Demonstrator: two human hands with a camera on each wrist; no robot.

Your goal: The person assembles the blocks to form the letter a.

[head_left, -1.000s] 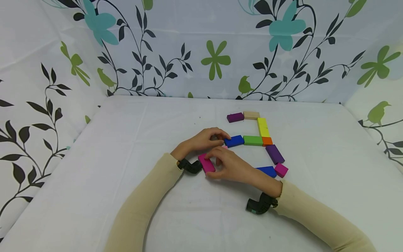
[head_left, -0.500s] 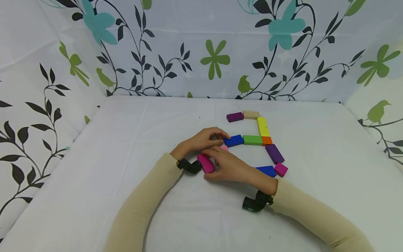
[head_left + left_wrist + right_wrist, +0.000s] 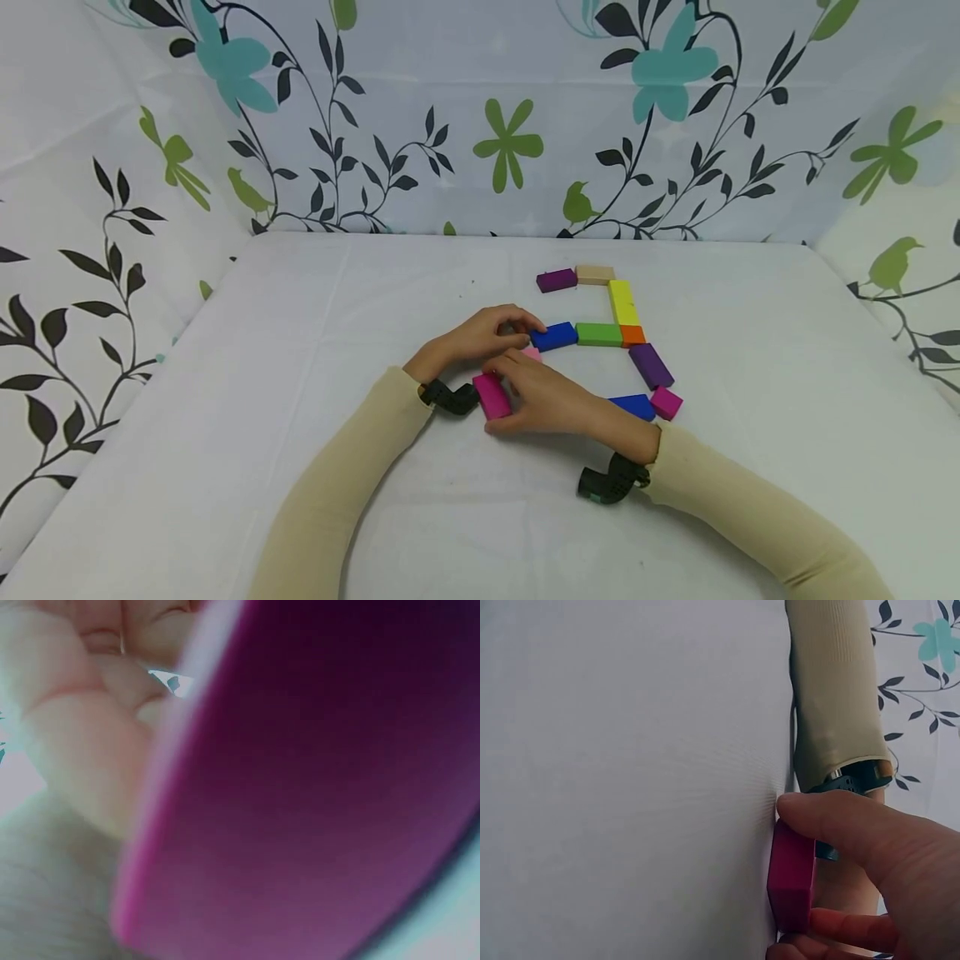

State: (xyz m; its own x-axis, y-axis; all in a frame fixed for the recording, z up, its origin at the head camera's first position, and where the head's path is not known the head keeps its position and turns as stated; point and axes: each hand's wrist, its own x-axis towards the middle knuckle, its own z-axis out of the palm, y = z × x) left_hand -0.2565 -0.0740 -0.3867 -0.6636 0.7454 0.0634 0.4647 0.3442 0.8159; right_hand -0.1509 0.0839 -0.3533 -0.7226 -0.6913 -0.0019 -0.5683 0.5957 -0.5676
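Note:
My right hand (image 3: 551,400) holds a magenta block (image 3: 492,397) between thumb and fingers, low over the white cloth. In the right wrist view the thumb (image 3: 810,810) presses one end of this block (image 3: 791,881) and fingers meet the other end. My left hand (image 3: 483,333) pinches the left end of a blue block (image 3: 555,336) at fingertip and thumb. A light pink block (image 3: 532,353) shows between the hands, partly hidden by the right one. The magenta block (image 3: 300,780) fills much of the left wrist view, hiding the left fingertips.
Right of the blue block runs a line of blocks: green (image 3: 598,334), orange (image 3: 633,334), yellow (image 3: 623,302), tan (image 3: 595,274) and dark purple (image 3: 557,280). Below the orange lie a purple block (image 3: 651,365), a small magenta one (image 3: 666,403) and another blue block (image 3: 633,406).
My right hand has shifted slightly left, and its fingers have slid from the magenta block's top to its far end. The block has tipped and settled a little. The left hand stays put.

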